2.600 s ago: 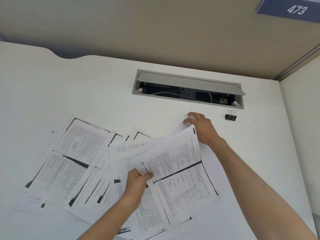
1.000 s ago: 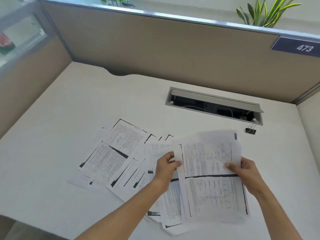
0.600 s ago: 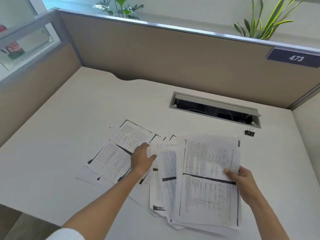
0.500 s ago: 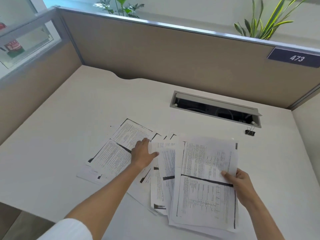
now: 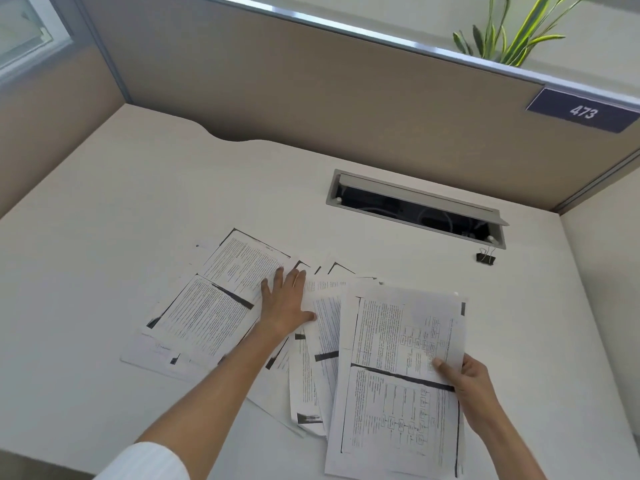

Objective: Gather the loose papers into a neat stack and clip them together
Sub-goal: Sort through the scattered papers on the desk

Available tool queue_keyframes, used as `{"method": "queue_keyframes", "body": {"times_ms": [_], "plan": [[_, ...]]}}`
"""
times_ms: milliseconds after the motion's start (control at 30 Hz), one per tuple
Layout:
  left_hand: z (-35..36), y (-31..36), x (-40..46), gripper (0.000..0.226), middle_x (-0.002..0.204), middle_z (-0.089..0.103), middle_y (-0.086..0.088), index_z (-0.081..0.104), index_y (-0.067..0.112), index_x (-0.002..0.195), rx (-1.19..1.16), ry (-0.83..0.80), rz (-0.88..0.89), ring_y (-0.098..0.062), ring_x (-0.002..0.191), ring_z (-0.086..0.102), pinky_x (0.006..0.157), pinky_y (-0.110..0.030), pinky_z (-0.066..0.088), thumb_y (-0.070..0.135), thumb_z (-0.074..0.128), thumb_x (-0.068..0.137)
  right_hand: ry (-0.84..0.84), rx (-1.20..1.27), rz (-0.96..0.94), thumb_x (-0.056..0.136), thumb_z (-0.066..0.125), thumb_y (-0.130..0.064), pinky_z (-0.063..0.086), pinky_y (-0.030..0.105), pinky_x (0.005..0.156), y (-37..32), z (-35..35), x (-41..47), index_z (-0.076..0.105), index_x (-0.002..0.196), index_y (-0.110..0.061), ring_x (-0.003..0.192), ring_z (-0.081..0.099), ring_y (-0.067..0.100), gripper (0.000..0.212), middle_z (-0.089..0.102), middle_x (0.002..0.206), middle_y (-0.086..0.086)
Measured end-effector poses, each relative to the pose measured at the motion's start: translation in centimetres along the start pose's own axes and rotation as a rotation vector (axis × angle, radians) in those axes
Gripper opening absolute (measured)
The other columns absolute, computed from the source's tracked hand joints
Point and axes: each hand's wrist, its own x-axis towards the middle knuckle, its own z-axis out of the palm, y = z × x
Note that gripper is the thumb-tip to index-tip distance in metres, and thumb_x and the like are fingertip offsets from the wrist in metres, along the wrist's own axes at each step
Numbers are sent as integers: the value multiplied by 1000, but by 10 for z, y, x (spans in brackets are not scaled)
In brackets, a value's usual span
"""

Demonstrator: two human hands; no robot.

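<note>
Printed white papers lie fanned across the white desk point(image 5: 104, 209). My right hand point(image 5: 465, 379) grips the right edge of a small stack of sheets point(image 5: 394, 375), thumb on top. My left hand point(image 5: 285, 301) lies flat with fingers spread on the loose papers point(image 5: 214, 299) spread out to the left. More sheets point(image 5: 318, 358) overlap between the two hands. A black binder clip point(image 5: 485, 256) sits alone on the desk at the far right, beyond both hands.
An open cable hatch point(image 5: 415, 209) is set into the desk behind the papers, next to the clip. Beige partition walls point(image 5: 311, 98) close the desk at the back and sides, with a number plate 473 point(image 5: 581, 110) and a plant point(image 5: 512, 32) above.
My left hand let go of the held stack and moved left onto the spread papers, where it now presses flat. My right hand keeps hold of the stack.
</note>
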Motion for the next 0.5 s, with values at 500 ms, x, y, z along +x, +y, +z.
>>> {"method": "queue_keyframes", "body": {"times_ms": [500], "plan": [[5, -8, -3, 77, 120, 49, -1, 38, 21, 145, -718, 270, 1, -13, 99, 53, 91, -25, 48, 6, 75, 79, 27, -95, 28, 84, 64, 0, 60, 27, 66, 5, 4, 17, 67, 105, -3, 90, 73, 27, 21, 77, 97, 9]]}}
